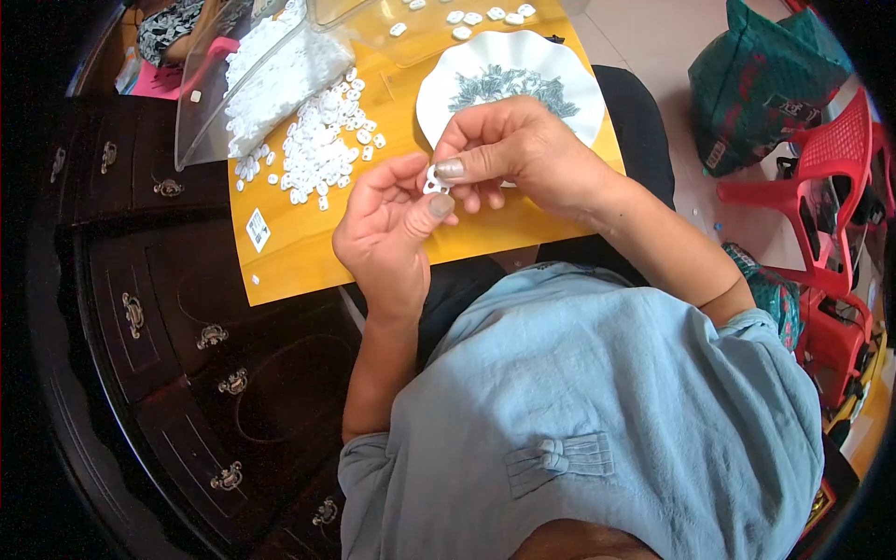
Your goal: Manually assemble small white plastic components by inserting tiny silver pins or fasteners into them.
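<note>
The small white plastic piece (pixel 435 180) sits pinched between both hands, just above the yellow board (pixel 299 245) and in front of the white scalloped dish (pixel 569 89). The risk, as it looks: the piece is tiny, and a slip of either thumb could flick it down among the loose pile of white pieces (pixel 317 149) or off the board's edge. The left hand (pixel 387 229) curls closed around it from below; the right hand (pixel 509 154) arches over, fingertips narrowed onto its top.
</note>
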Demonstrator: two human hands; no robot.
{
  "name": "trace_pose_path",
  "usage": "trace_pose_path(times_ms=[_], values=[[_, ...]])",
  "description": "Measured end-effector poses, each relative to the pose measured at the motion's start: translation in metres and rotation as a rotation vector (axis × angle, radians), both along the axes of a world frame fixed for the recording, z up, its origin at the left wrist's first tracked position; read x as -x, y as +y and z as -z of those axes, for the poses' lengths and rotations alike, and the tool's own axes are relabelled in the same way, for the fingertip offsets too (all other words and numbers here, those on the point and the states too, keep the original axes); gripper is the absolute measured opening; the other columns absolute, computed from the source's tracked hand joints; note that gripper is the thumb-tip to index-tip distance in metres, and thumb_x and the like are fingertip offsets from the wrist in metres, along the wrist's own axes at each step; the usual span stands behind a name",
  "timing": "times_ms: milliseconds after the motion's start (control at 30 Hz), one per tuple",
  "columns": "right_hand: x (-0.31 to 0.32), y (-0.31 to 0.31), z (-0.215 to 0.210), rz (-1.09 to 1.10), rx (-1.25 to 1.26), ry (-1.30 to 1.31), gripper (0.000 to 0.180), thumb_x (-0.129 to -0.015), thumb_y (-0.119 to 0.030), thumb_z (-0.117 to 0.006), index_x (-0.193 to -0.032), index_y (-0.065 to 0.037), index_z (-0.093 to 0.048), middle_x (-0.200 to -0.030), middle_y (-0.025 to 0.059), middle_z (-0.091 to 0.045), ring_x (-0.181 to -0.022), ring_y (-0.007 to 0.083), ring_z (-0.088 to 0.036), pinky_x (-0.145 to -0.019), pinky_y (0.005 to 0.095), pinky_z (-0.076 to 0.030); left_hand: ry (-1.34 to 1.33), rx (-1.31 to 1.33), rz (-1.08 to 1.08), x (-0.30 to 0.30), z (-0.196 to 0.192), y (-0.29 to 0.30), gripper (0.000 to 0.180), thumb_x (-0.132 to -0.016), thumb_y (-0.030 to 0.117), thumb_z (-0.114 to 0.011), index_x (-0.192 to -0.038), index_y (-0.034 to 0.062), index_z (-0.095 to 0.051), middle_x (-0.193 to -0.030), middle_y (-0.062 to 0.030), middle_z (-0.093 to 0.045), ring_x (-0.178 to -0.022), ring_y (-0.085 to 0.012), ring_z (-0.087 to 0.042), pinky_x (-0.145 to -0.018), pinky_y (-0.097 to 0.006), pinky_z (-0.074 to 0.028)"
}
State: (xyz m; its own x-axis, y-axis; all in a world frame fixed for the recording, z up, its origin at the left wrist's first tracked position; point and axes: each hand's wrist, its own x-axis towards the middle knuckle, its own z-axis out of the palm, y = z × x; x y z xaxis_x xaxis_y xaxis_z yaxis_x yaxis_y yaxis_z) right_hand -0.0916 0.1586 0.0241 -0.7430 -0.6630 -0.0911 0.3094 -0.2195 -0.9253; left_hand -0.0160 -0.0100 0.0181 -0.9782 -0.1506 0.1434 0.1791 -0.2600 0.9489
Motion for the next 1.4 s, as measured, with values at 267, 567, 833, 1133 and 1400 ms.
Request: trace_pose_path(times_ms=[267, 567, 833, 1133, 1400], values=[[-0.001, 0.006, 0.001, -0.145, 0.018, -0.13, 0.016, -0.091, -0.014, -0.066, -0.087, 0.001, -0.065, -0.067, 0.006, -0.064, -0.056, 0.0105, -0.06, -0.048, 0.0187, -0.04, 0.196, 0.202, 0.085, -0.003, 0.014, -0.009, 0.038, -0.08, -0.008, -0.072, -0.114, -0.0131, -0.055, -0.102, -0.0166, -0.064, -0.088, -0.0181, -0.065, -0.073, -0.028, -0.057], [-0.007, 0.008, 0.002, -0.155, 0.118, -0.15, 0.016, -0.093, -0.013, -0.064, -0.088, 0.003, -0.064, -0.067, 0.0069, -0.064, -0.054, 0.0122, -0.062, -0.044, 0.0185, -0.039, 0.369, 0.401, -0.059, -0.004, 0.012, 0.007, 0.033, -0.079, 0.0, -0.076, -0.107, -0.0053, -0.059, -0.085, -0.0073, -0.06, -0.077, -0.0153, -0.055, -0.071, -0.025, -0.046], [-0.018, 0.006, -0.001, -0.082, 0.14, -0.181, 0.016, -0.094, -0.013, -0.062, -0.086, 0.001, -0.063, -0.065, 0.0054, -0.063, -0.053, 0.0107, -0.061, -0.044, 0.0173, -0.038, 0.44, 0.563, -0.142, -0.004, 0.009, 0.009, 0.032, -0.081, 0.009, -0.077, -0.104, -0.0039, -0.059, -0.084, -0.0075, -0.06, -0.074, -0.0153, -0.054, -0.069, -0.025, -0.045], [-0.021, 0.011, -0.001, -0.091, 0.137, -0.159, 0.016, -0.094, -0.014, -0.063, -0.086, 0.0, -0.063, -0.066, 0.0033, -0.061, -0.053, 0.0108, -0.061, -0.045, 0.0184, -0.039, 0.472, 0.457, -0.061, -0.002, 0.014, 0.008, 0.034, -0.082, 0.01, -0.077, -0.105, -0.006, -0.058, -0.09, -0.0091, -0.059, -0.079, -0.0155, -0.053, -0.073, -0.026, -0.044], [-0.024, 0.012, 0.002, -0.091, 0.209, -0.277, 0.016, -0.092, -0.014, -0.065, -0.087, 0.001, -0.062, -0.064, 0.0048, -0.06, -0.053, 0.0114, -0.061, -0.044, 0.0182, -0.035, 0.477, 0.31, -0.018, 0.003, 0.02, 0.017, 0.036, -0.081, 0.014, -0.079, -0.103, -0.0067, -0.059, -0.087, -0.009, -0.058, -0.081, -0.0159, -0.051, -0.074, -0.026, -0.042]])
